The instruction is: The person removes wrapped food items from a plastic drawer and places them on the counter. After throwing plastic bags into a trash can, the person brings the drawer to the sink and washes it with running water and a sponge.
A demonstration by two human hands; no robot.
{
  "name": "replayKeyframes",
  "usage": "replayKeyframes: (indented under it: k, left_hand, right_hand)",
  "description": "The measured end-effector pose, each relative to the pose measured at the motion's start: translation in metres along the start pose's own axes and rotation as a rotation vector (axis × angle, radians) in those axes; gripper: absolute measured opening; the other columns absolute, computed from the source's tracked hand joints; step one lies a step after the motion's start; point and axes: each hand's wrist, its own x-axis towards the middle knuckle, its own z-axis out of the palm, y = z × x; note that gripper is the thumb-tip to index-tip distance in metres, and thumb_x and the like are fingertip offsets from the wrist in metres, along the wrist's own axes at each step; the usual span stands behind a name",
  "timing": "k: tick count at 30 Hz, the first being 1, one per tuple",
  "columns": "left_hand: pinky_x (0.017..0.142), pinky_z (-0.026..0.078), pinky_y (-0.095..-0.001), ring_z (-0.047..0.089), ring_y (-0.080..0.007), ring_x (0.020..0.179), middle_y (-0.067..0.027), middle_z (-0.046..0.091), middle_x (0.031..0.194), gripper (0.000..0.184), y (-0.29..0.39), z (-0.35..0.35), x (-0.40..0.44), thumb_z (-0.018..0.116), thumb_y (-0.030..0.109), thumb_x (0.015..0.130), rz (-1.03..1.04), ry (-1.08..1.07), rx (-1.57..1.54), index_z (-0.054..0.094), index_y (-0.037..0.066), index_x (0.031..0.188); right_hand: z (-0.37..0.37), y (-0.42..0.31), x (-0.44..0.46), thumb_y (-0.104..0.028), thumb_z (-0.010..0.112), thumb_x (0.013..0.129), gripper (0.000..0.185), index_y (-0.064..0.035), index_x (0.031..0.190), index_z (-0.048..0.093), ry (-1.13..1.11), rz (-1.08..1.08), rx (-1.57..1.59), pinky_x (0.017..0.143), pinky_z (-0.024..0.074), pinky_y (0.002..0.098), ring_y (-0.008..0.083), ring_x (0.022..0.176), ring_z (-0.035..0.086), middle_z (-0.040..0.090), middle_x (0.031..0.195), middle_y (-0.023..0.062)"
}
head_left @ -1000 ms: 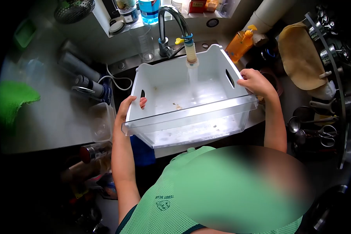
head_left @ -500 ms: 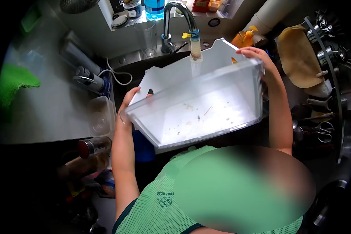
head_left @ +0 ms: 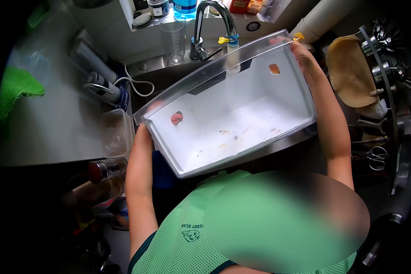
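Refrigerator drawer [head_left: 233, 102], white-walled with a clear front, was held between the two hands, rightward of the left hand [head_left: 176, 118] and leftward of the right hand [head_left: 302, 55]. Its long axis ran from one hand to the other, slanting so that the right-hand end lay farther from the torso; both hands touched it, so neither was nearer. The left hand grasped the left wall, fingers showing through the slot, the rest partly hidden; the right hand gripped the upper right edge. The drawer was tilted over the sink [head_left: 156, 65], the faucet [head_left: 197, 29] standing beyond it between the hands. Brownish specks [head_left: 235, 137] showed low between both hands.

No brand could be read on the drawer. Toward the body from the left hand, the green shirt [head_left: 169, 246] carried small inverted lettering [head_left: 192, 225], apparently ending in "BEAR", beside an animal-head emblem [head_left: 190, 235].
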Motion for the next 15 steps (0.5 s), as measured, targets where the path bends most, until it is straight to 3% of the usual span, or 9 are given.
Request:
replayKeyframes:
  k: [1, 3, 4, 6, 9, 15]
  left_hand:
    - [0.066, 0.054, -0.0326, 0.064, -0.0245, 0.072, -0.0172, 0.062, 0.089, 0.035, -0.003, 0.002, 0.000, 0.043, 0.022, 0.088, 0.000, 0.018, -0.017, 0.052, -0.005, 0.107]
    - [0.066, 0.054, -0.0325, 0.064, -0.0243, 0.072, -0.0170, 0.062, 0.089, 0.035, -0.006, 0.006, 0.001, 0.043, 0.022, 0.087, -0.001, 0.045, -0.040, 0.053, -0.005, 0.107]
    - [0.066, 0.054, -0.0324, 0.064, -0.0242, 0.072, -0.0169, 0.062, 0.089, 0.035, -0.007, 0.007, 0.001, 0.044, 0.022, 0.087, -0.003, 0.054, -0.051, 0.053, -0.005, 0.107]
    - [0.065, 0.054, -0.0323, 0.064, -0.0240, 0.072, -0.0167, 0.062, 0.089, 0.034, -0.010, 0.009, 0.003, 0.044, 0.022, 0.087, -0.013, 0.068, -0.070, 0.053, -0.005, 0.106]
    - [0.065, 0.054, -0.0322, 0.064, -0.0237, 0.072, -0.0164, 0.062, 0.088, 0.034, -0.016, 0.011, 0.006, 0.044, 0.022, 0.087, -0.038, 0.076, -0.107, 0.053, -0.005, 0.106]
    - [0.064, 0.054, -0.0318, 0.064, -0.0230, 0.072, -0.0158, 0.062, 0.088, 0.034, -0.026, 0.013, 0.009, 0.044, 0.022, 0.087, -0.133, 0.028, -0.161, 0.053, -0.004, 0.106]
  right_hand:
    - [-0.001, -0.001, 0.004, -0.020, 0.054, 0.085, 0.018, -0.0069, 0.093, 0.064, -0.001, 0.000, -0.001, 0.053, 0.0509, 0.0292, 0.0114, 0.059, 0.060, 0.062, 0.071, 0.0030]
    - [0.001, -0.005, 0.007, -0.026, 0.053, 0.086, 0.029, -0.0079, 0.107, 0.061, -0.036, 0.036, -0.174, 0.072, 0.0497, 0.0301, 0.0148, 0.082, 0.059, 0.062, 0.092, 0.0048]
    - [0.006, -0.008, 0.008, -0.026, 0.053, 0.086, 0.029, -0.0079, 0.107, 0.061, -0.036, 0.036, -0.173, 0.072, 0.0497, 0.0301, 0.0148, 0.082, 0.059, 0.062, 0.092, 0.0048]
    - [0.019, -0.014, 0.010, -0.020, 0.058, 0.083, 0.018, -0.0041, 0.089, 0.065, 0.050, 0.066, -0.079, 0.044, 0.0492, 0.0293, 0.0111, 0.054, 0.060, 0.063, 0.072, 0.0044]
    - [0.031, -0.024, 0.011, -0.019, 0.060, 0.081, 0.019, -0.0019, 0.088, 0.064, 0.085, -0.031, -0.179, 0.045, 0.0499, 0.0268, 0.0107, 0.055, 0.060, 0.063, 0.073, 0.0064]
    - [0.039, -0.038, 0.028, -0.019, 0.062, 0.080, 0.021, -0.0005, 0.089, 0.064, 0.070, -0.023, -0.236, 0.048, 0.0502, 0.0217, 0.0096, 0.056, 0.060, 0.063, 0.075, 0.0095]
